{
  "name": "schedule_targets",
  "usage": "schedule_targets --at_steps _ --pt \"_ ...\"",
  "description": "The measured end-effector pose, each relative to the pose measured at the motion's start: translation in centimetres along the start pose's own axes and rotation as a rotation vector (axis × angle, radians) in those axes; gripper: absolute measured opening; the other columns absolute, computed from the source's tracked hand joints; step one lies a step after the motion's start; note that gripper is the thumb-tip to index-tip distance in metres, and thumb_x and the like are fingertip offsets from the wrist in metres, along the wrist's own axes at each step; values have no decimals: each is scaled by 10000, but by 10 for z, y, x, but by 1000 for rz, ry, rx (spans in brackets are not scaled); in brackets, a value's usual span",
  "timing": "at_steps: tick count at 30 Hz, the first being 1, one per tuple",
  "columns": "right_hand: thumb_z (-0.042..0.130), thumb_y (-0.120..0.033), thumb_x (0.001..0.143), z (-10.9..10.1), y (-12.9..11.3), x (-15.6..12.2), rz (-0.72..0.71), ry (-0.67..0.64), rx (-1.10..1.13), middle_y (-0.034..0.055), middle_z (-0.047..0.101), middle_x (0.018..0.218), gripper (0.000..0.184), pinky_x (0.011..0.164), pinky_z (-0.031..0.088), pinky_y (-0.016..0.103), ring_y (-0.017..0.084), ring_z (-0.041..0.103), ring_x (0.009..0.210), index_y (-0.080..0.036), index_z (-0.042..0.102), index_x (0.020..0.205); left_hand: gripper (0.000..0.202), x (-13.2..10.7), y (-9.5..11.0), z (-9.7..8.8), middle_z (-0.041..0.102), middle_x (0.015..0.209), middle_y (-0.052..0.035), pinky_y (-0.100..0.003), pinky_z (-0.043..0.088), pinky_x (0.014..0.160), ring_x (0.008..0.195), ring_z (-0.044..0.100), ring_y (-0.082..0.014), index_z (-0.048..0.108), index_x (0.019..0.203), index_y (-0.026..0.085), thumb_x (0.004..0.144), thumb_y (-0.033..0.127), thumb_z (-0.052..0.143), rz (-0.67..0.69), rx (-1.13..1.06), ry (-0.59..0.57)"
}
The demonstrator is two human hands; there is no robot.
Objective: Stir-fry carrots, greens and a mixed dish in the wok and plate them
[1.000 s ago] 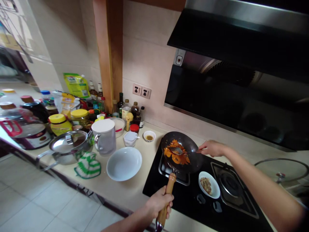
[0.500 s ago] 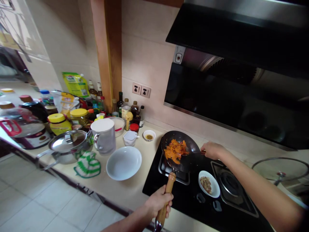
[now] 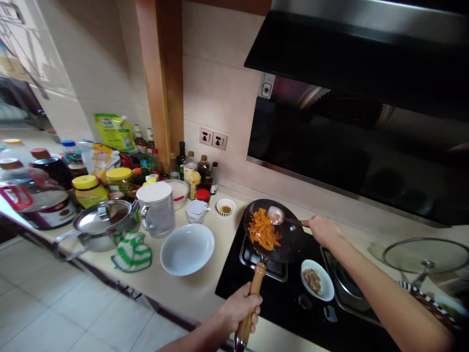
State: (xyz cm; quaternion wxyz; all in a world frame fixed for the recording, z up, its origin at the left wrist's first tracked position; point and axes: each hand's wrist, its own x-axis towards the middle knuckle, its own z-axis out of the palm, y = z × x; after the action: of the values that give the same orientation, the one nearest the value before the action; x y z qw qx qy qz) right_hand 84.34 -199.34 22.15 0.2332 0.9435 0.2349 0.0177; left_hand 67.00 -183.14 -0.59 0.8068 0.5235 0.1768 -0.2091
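Note:
My left hand [image 3: 245, 309] is wrapped round the wooden handle of a dark wok [image 3: 293, 244], which sits on the left burner. Orange slices, perhaps carrot [image 3: 263, 231], lie in the left part of the wok. My right hand [image 3: 319, 230] grips the handle of a spatula [image 3: 276, 215]; its pale, shiny blade touches the far edge of the orange slices. Just right of the wok, a white bowl [image 3: 327, 289] with pale brown pieces, possibly meat, rests on the black stove [image 3: 278, 313].
On the counter left of the stove are a white plate [image 3: 186, 249], a small sauce dish [image 3: 225, 207], a green-striped cloth [image 3: 132, 252], a jug [image 3: 157, 210] and a lidded pot [image 3: 102, 220]. A glass lid [image 3: 428, 252] stands at right. The range hood [image 3: 348, 63] hangs above.
The spatula has turned, and its blade shows toward the back of the wok. The orange slices have shifted slightly toward me. My left hand keeps its hold on the wok handle.

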Motion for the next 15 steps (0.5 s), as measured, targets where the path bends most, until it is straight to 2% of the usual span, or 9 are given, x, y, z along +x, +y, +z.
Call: schedule_targets --at_steps 2,4,7,10,13,15 --pt "375 -53 848 -3 -5 -5 -37 29 0 122 679 973 509 698 426 314 243 660 877 -325 615 1205 336 -1 1 1 472 588 75 -195 355 433 400 382 -50 340 834 237 692 360 620 -11 2 7" --pt "388 -83 850 -17 -1 -12 -54 9 40 103 681 978 472 675 408 301 239 651 883 -336 647 1153 334 -2 3 2 472 585 75 -196 358 432 398 381 -49 341 831 236 693 356 619 -17 6 7" --pt "523 -121 769 -50 12 -18 -43 -173 145 74 691 931 302 641 389 288 233 638 840 -284 742 897 336 -3 4 2 476 582 74 -200 366 425 393 389 -53 341 829 234 688 356 621 -6 5 -2" --pt "610 -40 611 -74 15 -14 4 -384 199 55 670 667 259 572 383 284 185 601 581 -212 754 738 342 -2 3 2 477 580 75 -204 371 417 388 389 -55 340 832 235 686 359 624 5 4 6" --pt "593 -18 585 -77 3 -6 48 -513 288 4 538 407 302 474 340 259 119 446 368 -173 758 785 309 -2 3 2 478 580 74 -201 365 409 388 388 -58 337 836 235 705 328 601 -1 2 7" --pt "571 -52 630 -70 -6 -3 44 -532 375 -33 471 354 333 434 295 232 90 365 328 -176 747 884 274 -2 3 2 481 584 73 -197 361 405 391 388 -57 340 837 234 717 296 578 -4 4 10"
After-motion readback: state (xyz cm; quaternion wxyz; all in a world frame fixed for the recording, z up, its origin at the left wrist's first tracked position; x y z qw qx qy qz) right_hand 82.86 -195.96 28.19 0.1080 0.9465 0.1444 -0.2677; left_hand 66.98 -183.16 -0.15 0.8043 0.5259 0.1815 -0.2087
